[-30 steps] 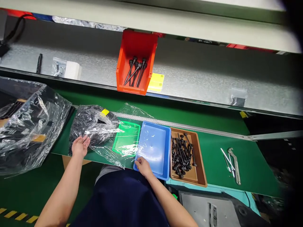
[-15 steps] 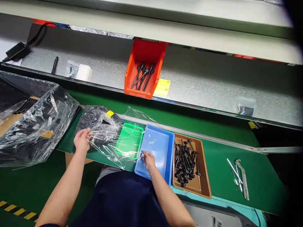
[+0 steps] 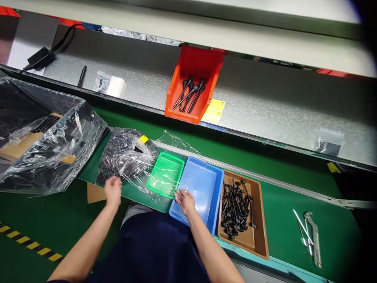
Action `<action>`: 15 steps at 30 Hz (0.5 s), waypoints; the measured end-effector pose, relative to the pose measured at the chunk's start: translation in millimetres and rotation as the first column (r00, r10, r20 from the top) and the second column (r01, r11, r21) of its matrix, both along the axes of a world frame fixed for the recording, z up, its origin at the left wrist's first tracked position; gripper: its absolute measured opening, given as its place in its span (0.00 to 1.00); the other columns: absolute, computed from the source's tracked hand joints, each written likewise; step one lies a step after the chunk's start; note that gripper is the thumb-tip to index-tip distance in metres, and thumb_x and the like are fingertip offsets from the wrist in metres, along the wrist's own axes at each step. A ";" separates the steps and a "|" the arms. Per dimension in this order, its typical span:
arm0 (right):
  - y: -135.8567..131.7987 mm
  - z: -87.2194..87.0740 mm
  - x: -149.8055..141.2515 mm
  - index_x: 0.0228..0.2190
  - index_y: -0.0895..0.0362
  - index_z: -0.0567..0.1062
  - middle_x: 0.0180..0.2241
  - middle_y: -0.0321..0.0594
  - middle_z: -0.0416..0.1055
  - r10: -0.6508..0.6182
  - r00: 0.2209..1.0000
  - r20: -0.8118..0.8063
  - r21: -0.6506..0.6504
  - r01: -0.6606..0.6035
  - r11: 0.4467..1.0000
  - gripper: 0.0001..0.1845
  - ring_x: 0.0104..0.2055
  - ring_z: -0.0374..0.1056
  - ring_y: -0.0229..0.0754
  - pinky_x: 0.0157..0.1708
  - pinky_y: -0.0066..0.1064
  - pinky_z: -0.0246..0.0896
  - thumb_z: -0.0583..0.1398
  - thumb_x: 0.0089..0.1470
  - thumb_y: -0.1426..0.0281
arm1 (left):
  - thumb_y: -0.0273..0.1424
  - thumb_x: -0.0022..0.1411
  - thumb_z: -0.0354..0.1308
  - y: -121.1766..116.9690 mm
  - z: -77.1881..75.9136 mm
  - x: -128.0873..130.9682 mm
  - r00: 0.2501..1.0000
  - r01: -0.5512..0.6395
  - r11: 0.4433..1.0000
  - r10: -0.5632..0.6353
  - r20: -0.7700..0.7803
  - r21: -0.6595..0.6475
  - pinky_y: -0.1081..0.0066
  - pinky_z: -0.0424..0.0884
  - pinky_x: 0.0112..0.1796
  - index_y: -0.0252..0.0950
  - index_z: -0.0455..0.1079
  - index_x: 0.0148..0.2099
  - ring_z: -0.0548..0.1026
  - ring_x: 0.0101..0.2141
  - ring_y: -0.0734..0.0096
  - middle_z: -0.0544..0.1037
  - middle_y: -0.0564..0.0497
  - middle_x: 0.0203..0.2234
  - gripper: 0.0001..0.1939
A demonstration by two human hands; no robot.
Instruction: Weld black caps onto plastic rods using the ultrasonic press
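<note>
A clear plastic bag (image 3: 125,151) full of dark parts, with a yellow label on it, lies on the green bench. Its loose transparent film stretches right across a green tray (image 3: 150,181) and onto a blue tray (image 3: 203,188). My right hand (image 3: 186,201) pinches the film's edge above the left side of the blue tray. Just in front of the bag is my left hand (image 3: 113,191), its fingers curled and smeared by motion; whether they hold any film cannot be made out.
Right of the blue tray, a brown tray (image 3: 259,236) holds several black threaded knobs. Metal tools (image 3: 314,236) lie farther right. A red bin (image 3: 212,84) with similar parts stands on the shelf. At left is a large plastic-lined box (image 3: 73,133).
My left hand has dropped toward the bench edge and slightly right, away from the bag's side. The right hand stays at the film. The whole view has shifted a little.
</note>
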State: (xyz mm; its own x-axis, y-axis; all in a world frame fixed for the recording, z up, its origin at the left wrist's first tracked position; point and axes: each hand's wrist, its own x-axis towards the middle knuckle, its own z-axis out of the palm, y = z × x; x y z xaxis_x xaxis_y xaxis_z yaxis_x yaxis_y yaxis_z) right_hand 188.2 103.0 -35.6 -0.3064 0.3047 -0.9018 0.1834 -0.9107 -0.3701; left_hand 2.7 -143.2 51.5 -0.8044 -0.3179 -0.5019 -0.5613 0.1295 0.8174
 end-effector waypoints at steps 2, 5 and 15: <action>-2.4 3.4 -1.9 0.30 0.54 0.65 0.23 0.34 0.75 -0.005 1.000 -0.002 -0.024 0.005 1.000 0.17 0.22 0.72 0.37 0.22 0.26 0.71 0.68 0.44 0.66 | 0.37 0.48 0.67 9.6 -10.9 51.9 0.964 0.138 0.987 -0.151 0.219 0.077 0.69 0.73 0.31 0.34 0.69 0.39 0.77 0.31 0.67 0.76 0.48 0.31 0.18; -5.9 7.9 -4.8 0.30 0.54 0.64 0.24 0.34 0.75 -0.007 1.000 -0.007 -0.048 0.007 0.999 0.14 0.23 0.73 0.36 0.25 0.27 0.72 0.66 0.47 0.68 | 0.39 0.41 0.73 29.5 -33.4 102.7 0.805 0.263 0.928 -0.362 0.470 0.264 0.62 0.75 0.34 0.33 0.72 0.35 0.79 0.32 0.58 0.79 0.42 0.31 0.22; -4.0 9.0 -9.3 0.29 0.54 0.63 0.22 0.32 0.73 -0.019 1.000 -0.014 0.044 0.020 0.999 0.17 0.22 0.71 0.35 0.22 0.24 0.70 0.68 0.45 0.66 | 0.39 0.45 0.72 26.4 -69.9 105.1 0.796 0.190 0.893 -0.383 0.468 0.408 0.63 0.71 0.47 0.34 0.70 0.32 0.77 0.45 0.60 0.79 0.41 0.40 0.18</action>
State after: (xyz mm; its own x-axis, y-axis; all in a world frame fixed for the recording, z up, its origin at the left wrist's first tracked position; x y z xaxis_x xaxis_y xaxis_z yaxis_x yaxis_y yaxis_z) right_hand 178.9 99.0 -26.6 -0.3125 0.3503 -0.8829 0.1603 -0.8967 -0.4126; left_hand 107.8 -116.8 -18.4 -0.4121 0.1430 -0.8998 -0.8920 0.1380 0.4305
